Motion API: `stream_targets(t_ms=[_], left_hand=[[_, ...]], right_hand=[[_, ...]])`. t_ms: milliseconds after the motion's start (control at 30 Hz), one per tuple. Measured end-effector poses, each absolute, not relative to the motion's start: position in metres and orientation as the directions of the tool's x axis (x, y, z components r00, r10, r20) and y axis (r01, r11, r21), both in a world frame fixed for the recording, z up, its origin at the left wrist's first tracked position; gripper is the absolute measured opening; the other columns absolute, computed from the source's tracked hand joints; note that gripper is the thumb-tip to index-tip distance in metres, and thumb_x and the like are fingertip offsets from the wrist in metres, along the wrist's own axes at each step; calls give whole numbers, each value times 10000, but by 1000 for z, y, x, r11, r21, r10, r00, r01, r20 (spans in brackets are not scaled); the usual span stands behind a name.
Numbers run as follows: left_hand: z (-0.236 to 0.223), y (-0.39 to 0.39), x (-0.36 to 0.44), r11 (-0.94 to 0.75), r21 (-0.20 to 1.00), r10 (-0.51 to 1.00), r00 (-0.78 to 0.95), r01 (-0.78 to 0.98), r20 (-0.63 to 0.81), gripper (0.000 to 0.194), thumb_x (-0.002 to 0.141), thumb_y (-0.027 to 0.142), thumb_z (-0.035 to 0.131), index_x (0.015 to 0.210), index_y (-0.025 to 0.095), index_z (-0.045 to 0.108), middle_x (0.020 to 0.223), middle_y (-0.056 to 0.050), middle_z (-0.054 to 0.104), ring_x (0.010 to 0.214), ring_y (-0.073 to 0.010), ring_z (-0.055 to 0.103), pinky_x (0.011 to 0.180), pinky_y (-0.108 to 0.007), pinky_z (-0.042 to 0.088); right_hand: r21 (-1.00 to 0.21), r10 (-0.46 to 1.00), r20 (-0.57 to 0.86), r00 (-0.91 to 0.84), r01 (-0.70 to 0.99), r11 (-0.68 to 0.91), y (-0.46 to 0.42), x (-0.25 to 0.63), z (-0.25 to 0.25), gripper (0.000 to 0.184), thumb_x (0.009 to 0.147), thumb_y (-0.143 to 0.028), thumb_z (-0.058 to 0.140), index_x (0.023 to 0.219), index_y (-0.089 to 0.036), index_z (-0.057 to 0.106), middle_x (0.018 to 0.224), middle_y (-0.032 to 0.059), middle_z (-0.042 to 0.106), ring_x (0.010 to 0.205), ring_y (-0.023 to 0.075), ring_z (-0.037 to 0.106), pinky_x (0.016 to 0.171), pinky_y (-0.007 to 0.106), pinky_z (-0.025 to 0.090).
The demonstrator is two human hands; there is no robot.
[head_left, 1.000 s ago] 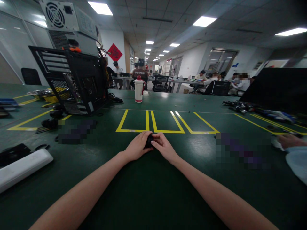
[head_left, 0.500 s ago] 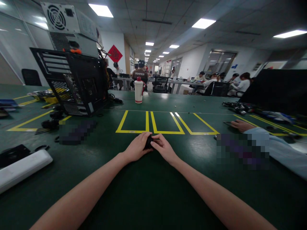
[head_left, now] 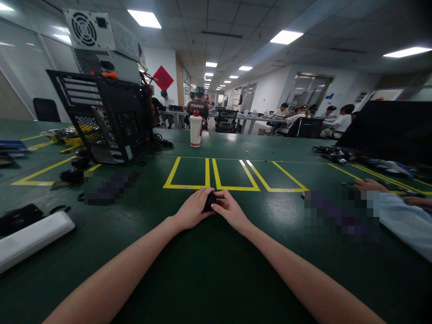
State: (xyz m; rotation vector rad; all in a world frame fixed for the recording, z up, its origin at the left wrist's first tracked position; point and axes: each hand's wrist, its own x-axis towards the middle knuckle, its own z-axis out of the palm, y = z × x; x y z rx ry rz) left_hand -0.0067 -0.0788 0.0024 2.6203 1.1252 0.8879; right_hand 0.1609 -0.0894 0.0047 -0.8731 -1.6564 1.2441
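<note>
Between my hands is a small black rounded object (head_left: 209, 202), mostly covered by my fingers, so its kind cannot be made out. My left hand (head_left: 194, 209) is closed round its left side and top. The thumb and fingertips of my right hand (head_left: 230, 209) pinch it from the right. Both hands are low over the green table (head_left: 216, 270), just in front of a row of yellow tape outlines (head_left: 236, 186).
An open black computer case (head_left: 124, 119) with power supplies (head_left: 101, 36) on top stands at the left. A white bottle (head_left: 195, 130) is behind the tape. At left lies a white bar-shaped object (head_left: 37, 238). A co-worker's hand (head_left: 369, 185) is at the right.
My hands stay in nearly the same place, with slight finger movement on the black object. The co-worker's hand at the right has shifted further right, and another hand shows there.
</note>
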Motion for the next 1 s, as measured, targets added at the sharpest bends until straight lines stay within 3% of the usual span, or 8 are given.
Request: stream_targets(t_ms=[300, 533, 733, 1000], left_hand=[[2, -78, -6, -708, 355, 699, 536, 610, 472, 617, 718, 279, 613, 1214, 223, 251, 1193, -96, 418, 1100, -260, 436, 919, -475, 368], [3, -79, -6, -709, 365, 700, 537, 603, 471, 608, 715, 267, 615, 1206, 219, 258, 1187, -98, 422, 1092, -252, 445, 914, -467, 374], [2, -78, -6, -703, 360, 706, 539, 613, 460, 616, 722, 269, 604, 1219, 225, 242, 1205, -100, 409, 1104, -261, 432, 910, -476, 374], [4, -80, -6, -711, 367, 698, 534, 600, 477, 621, 719, 289, 611, 1218, 235, 244, 1193, -94, 422, 1096, -259, 445, 907, -475, 381]], right_hand=[[-942, 894, 298, -336, 51, 333, -87, 159, 2, 150, 754, -247, 520, 897, -221, 487, 922, 8, 507, 943, 167, 523, 822, 338, 443], [-954, 906, 252, -340, 67, 291, -87, 160, 2, 241, 758, -221, 515, 994, -216, 468, 1039, 27, 503, 1033, 172, 490, 904, 363, 402], [-947, 885, 279, -373, 45, 318, -89, 161, 4, 261, 734, -212, 543, 982, -232, 463, 1029, 22, 498, 1033, 183, 491, 855, 367, 440], [-940, 898, 280, -340, 94, 329, -90, 160, 5, 176, 774, -254, 497, 947, -223, 485, 1000, 19, 521, 995, 168, 511, 876, 359, 416]])
